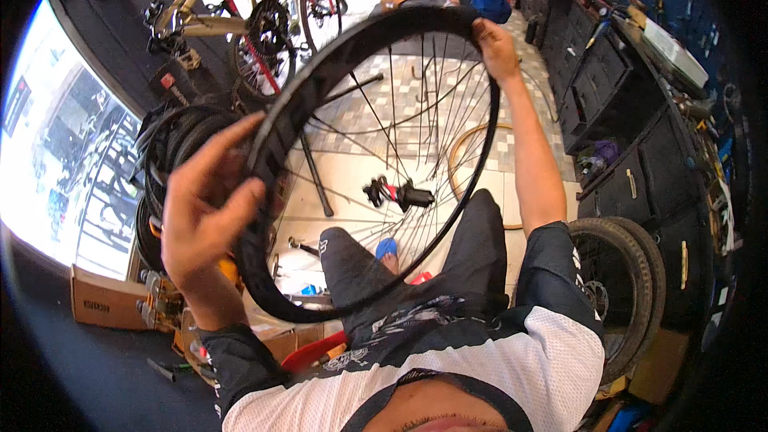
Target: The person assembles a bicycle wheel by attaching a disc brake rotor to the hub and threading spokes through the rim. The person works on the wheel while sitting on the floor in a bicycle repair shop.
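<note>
left hand (206, 204) at, right hand (498, 50) around wheel (414, 197)

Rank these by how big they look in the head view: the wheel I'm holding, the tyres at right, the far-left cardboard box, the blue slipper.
1. Held wheel
2. Right-hand tyres
3. Cardboard box
4. Blue slipper

Tiled floor (336, 140); on it thin tan hoop (454, 162), blue slipper (386, 246).
</note>
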A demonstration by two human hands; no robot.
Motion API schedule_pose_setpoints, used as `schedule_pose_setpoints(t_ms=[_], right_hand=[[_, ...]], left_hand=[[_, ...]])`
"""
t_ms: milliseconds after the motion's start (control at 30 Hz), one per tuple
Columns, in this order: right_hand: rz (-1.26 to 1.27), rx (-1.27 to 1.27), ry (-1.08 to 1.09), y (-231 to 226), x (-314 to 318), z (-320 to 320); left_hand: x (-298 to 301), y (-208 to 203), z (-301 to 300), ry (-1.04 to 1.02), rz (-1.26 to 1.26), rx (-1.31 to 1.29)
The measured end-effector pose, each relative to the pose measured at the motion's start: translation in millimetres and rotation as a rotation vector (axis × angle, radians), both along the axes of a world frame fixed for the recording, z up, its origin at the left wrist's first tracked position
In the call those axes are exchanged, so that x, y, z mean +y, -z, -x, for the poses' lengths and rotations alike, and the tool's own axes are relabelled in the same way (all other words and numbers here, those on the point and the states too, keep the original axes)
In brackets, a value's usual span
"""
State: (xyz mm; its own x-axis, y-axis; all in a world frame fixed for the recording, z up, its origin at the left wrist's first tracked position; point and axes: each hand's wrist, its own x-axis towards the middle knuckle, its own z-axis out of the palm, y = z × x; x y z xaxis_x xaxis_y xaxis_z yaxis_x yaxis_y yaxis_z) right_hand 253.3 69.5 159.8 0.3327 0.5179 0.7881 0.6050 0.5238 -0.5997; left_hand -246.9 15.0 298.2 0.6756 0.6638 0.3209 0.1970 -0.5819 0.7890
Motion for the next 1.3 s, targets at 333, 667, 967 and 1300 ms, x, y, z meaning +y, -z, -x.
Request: schedule_pose_setpoints(t_ms=[333, 667, 967, 1300], right_hand=[[0.114, -0.069, 0.335, -89.2, -96.6, 38.7], [0.196, -0.108, 0.437, -75.6, -122.4, 51.7], [0.256, -0.201, 0.551, -93.2, -124.0, 69.2], [0.311, -0.141, 0.567, -67.8, -111.0, 85.4]], left_hand=[[133.0, -19.7, 8.4, -0.128, -0.160, -0.196], [171.7, 22.1, -16.8, -0.058, 0.030, -0.273], [136.9, 45.3, -3.3, -0.310, -0.177, -0.272], [25.2, 167.0, -101.7, -0.437, -0.263, -0.351]])
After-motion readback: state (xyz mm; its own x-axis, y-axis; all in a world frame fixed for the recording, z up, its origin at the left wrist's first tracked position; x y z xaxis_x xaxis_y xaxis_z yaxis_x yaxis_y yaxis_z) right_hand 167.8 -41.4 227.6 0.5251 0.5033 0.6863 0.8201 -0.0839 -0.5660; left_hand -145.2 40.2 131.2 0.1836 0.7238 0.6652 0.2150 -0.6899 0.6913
